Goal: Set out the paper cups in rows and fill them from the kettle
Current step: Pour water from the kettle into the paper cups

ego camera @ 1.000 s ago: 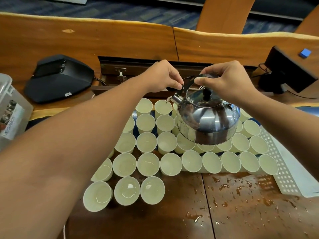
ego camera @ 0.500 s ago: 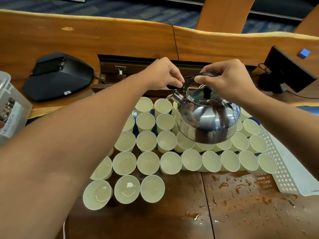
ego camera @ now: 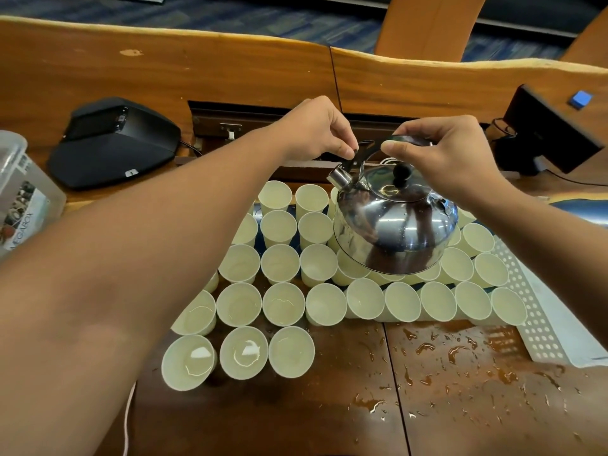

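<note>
While the right hand (ego camera: 447, 159) curls round the kettle (ego camera: 394, 225) handle above the paper cups (ego camera: 283, 304), the left hand (ego camera: 316, 130) pinches the spout lever.

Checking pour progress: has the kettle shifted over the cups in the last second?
No. The kettle, held by the left hand and right hand, hangs over the same cups, its spout still just right of the back-row cup.

Both hands, left (ego camera: 316, 130) and right (ego camera: 441, 156), are gripping the kettle (ego camera: 394, 222) handle, holding it above rows of cups (ego camera: 283, 306).
</note>
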`<state>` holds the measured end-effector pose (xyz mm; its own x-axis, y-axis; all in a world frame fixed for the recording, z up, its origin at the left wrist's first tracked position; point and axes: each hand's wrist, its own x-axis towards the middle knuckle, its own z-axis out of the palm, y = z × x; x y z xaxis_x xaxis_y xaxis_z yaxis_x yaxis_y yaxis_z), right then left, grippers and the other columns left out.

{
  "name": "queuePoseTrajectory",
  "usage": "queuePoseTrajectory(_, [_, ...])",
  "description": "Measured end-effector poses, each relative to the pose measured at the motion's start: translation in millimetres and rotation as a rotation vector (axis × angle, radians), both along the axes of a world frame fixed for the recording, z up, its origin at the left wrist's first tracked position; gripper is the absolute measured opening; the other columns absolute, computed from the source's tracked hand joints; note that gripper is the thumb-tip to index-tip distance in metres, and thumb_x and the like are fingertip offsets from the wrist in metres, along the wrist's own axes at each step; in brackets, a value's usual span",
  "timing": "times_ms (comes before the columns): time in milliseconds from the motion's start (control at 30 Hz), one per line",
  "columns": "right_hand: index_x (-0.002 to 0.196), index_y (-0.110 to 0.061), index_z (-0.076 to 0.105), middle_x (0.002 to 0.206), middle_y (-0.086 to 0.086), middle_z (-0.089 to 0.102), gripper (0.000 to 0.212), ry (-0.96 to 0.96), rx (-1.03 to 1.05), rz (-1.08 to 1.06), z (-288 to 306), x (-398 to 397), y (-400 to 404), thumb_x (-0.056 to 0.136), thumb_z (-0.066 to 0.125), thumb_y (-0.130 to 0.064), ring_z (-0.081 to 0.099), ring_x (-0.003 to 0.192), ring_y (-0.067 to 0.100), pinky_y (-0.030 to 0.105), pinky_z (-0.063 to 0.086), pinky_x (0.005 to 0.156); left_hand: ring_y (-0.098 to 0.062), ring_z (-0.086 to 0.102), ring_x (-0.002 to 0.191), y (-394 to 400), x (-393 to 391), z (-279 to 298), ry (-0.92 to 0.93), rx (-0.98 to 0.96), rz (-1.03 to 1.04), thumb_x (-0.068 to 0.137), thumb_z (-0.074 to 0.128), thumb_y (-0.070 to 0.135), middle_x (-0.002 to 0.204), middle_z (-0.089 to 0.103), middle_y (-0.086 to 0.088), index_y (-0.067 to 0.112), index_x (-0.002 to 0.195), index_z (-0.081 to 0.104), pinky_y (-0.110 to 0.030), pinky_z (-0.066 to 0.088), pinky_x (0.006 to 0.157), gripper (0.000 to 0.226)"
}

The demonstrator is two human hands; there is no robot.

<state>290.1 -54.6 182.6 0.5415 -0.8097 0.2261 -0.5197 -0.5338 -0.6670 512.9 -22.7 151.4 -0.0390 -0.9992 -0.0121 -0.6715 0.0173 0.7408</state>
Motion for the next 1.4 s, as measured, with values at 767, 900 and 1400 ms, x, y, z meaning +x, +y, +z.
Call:
queuePoseTrajectory(767, [0.094, -0.023, 0.076, 0.084, -0.012, 0.07, 0.024, 0.092, 0.048, -0.003, -3, -14, 31, 0.081, 0.078, -0.043, 0.064, 0.075, -0.002, 0.019, 0.046, 0.068, -0.003, 0.067, 0.09, 34, -15, -15, 0.036, 0.035, -0.027, 0.083, 0.079, 0.024, 0.096, 0.076, 0.008, 0.023, 0.098, 0.08, -0.026, 0.053, 0.089, 0.014])
queuePoseTrajectory(900, [0.096, -0.024, 0.076, 0.088, -0.009, 0.072, 0.025, 0.124, 0.05, 0.0, -4, -12, 33, 0.082, 0.076, -0.044, 0.066, 0.082, 0.002, 0.024, 0.051, 0.072, -0.002, 0.065, 0.092, 38, -14, -19, 0.055, 0.041, -0.021, 0.084, 0.078, 0.024, 0.097, 0.075, 0.009, 0.024, 0.098, 0.08, -0.027, 0.052, 0.089, 0.014])
queuePoseTrajectory(1400, [0.088, -0.027, 0.076, 0.079, -0.008, 0.073, 0.013, 0.133, 0.059, -0.001, 0, -5, 40, 0.083, 0.076, -0.039, 0.067, 0.073, 0.004, 0.024, 0.054, 0.065, -0.001, 0.065, 0.089, 40, -13, -25, 0.09, 0.057, 0.013, 0.084, 0.077, 0.022, 0.091, 0.074, 0.012, 0.025, 0.096, 0.079, -0.015, 0.046, 0.075, 0.013])
